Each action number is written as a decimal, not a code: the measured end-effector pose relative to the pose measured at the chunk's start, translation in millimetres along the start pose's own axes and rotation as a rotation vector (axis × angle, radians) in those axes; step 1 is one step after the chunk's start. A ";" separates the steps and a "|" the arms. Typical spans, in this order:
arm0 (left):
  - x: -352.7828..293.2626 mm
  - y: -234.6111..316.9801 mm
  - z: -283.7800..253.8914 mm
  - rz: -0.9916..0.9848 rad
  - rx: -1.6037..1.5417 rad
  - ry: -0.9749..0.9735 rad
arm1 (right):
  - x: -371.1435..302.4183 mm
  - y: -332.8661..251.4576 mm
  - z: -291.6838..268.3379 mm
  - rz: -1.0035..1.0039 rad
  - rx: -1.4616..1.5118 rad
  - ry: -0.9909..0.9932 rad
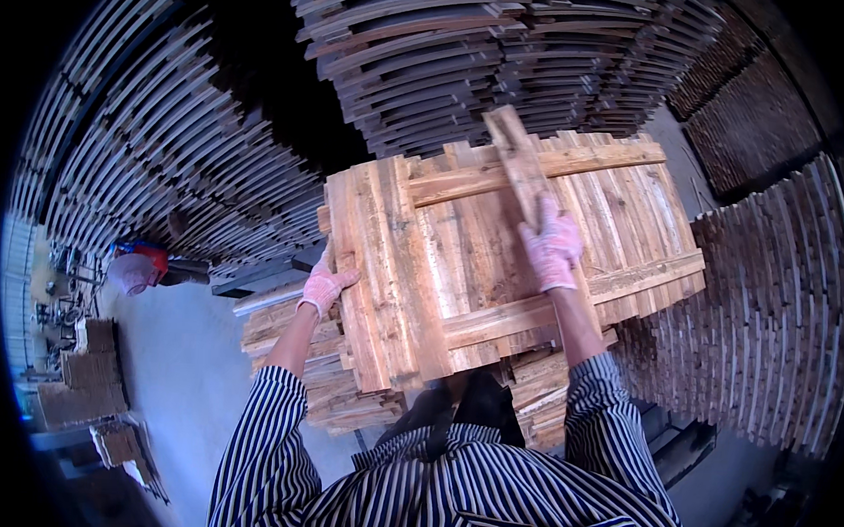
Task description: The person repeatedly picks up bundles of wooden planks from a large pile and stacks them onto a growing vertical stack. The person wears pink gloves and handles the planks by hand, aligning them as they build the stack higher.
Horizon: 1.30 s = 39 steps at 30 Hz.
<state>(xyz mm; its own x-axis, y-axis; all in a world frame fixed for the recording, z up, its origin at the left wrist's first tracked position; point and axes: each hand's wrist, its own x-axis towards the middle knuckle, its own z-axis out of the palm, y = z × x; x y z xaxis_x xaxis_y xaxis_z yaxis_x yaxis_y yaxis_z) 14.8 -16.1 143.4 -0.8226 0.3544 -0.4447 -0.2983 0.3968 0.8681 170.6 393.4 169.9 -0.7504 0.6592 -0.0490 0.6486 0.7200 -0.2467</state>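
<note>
In a pink-and-white glove, my right hand [551, 245] grips a short wooden plank [517, 155] that slants up and away, its far end past the back edge of the boards. Below it lies a layer of wooden boards [469, 256] laid side by side, with a far cross strip [611, 160] and a near cross strip [649, 276] on top. My left hand [325, 283], gloved alike, grips the outermost left board [359, 261], thumb over its top and fingers along its side. The right hand and its plank are slightly blurred.
More timber [361, 401] is piled under the boards. Tall stacks of slats rise at the back [485, 61], left [193, 153] and right [765, 294]. Another person [148, 263] is at the left, near the grey floor [181, 376]. Brown stacks [83, 372] stand at the far left.
</note>
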 end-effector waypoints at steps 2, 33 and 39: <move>6.6 4.2 6.0 0.010 0.016 -0.008 | -19.9 -49.4 27.6 -0.009 0.035 -0.024; 33.4 -21.2 3.8 0.035 0.066 -0.029 | 0.6 15.8 7.5 -0.054 -0.034 0.136; 46.4 -12.0 27.8 0.049 0.059 -0.091 | -20.3 -33.0 72.1 -0.142 0.373 -0.030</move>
<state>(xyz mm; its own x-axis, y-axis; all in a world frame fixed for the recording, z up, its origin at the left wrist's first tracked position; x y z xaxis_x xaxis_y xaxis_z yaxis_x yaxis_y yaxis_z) -6.3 19.1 106.2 -0.7874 0.4488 -0.4225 -0.2279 0.4250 0.8761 155.3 340.6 109.2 -0.8364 0.5479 -0.0162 0.4515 0.6718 -0.5873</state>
